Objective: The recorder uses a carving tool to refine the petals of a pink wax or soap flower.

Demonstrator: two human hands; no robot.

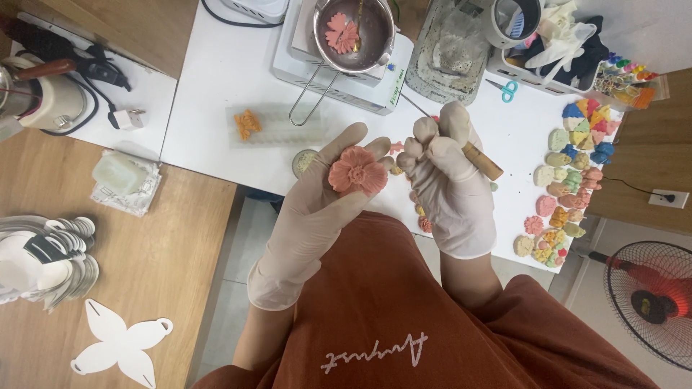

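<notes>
Both my hands wear pale latex gloves. My left hand (317,209) holds a pink flower-shaped wax piece (357,170) on its fingertips, palm up. My right hand (450,184) is closed around a thin tool with a wooden handle (481,160), its metal tip pointing up and left, beside the flower. Behind them, a small metal saucepan (375,36) on a white scale holds another pink flower piece (342,32).
Several coloured moulded pieces (573,180) lie on the white table at right. A clear mould with an orange piece (248,124), blue scissors (507,89), a box of gloves and white paper cut-outs (119,344) on the wooden desk are around. A fan (652,299) stands on the floor.
</notes>
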